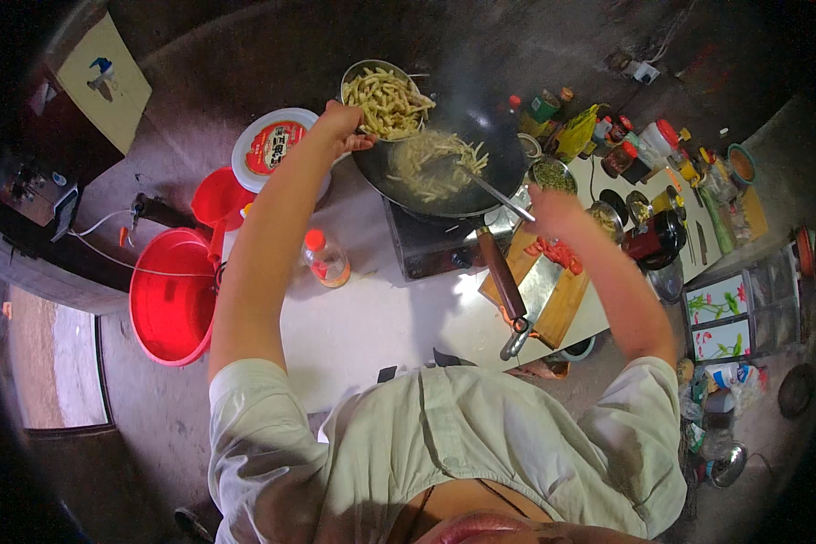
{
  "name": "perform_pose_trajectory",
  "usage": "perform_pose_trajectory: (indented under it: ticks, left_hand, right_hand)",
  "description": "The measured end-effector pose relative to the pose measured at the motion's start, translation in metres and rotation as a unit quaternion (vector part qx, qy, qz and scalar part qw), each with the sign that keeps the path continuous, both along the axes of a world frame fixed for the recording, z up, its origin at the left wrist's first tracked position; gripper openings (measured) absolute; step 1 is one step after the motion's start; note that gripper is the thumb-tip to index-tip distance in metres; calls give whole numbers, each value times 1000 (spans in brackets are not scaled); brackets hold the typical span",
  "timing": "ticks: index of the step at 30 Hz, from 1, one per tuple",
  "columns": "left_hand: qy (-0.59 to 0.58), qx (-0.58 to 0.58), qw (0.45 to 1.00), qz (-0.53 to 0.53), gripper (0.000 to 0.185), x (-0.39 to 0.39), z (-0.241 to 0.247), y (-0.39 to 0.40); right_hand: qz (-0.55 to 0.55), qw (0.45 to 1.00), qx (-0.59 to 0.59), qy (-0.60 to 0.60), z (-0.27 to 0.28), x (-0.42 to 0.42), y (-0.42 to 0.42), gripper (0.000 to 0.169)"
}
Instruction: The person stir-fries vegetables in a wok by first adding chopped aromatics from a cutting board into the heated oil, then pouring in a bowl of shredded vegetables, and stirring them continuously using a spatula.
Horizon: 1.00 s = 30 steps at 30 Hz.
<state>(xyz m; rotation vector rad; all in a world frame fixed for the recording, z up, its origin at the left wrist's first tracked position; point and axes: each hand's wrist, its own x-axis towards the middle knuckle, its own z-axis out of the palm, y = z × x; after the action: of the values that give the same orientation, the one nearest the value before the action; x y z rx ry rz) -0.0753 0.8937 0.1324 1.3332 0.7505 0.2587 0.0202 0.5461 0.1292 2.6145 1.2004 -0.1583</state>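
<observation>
My left hand [351,129] grips the rim of a round metal bowl or strainer heaped with pale fried strips [387,102], held at the left edge of a black wok [506,146]. More pale strips [438,170] lie in the wok in bubbling liquid, with steam above. In my right hand [556,212] is the handle of a metal utensil [500,195], whose far end is among the strips; its head is hidden. The wok stands on a black electric cooktop [421,255], its wooden handle [502,272] pointing towards me.
Right of the wok are a wooden cutting board [563,313], a cleaver blade with cut red pieces [557,255], a bowl of chopped greens [553,175] and several jars. A red-capped bottle [326,262], a white lidded tub [272,149] and a red basin [173,296] are leftward.
</observation>
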Motion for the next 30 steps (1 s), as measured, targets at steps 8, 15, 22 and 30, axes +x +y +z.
perform_pose_trajectory:
  ticks: [8,15,22,30]
  left_hand:
    - [25,111,993,1,59,4,-5,-7]
    - [27,129,991,0,72,16,-16,-8]
    - [19,153,987,-55,71,18,-3,-32]
    - [36,223,973,-52,78,28,-1,-49]
  right_hand:
    - [-39,995,96,4,-10,-23,-30,20]
    - [-11,999,27,-26,11,-45,-62,26]
    - [78,951,300,0,41,-39,47,37]
    - [109,940,323,-29,13,-3,205,68]
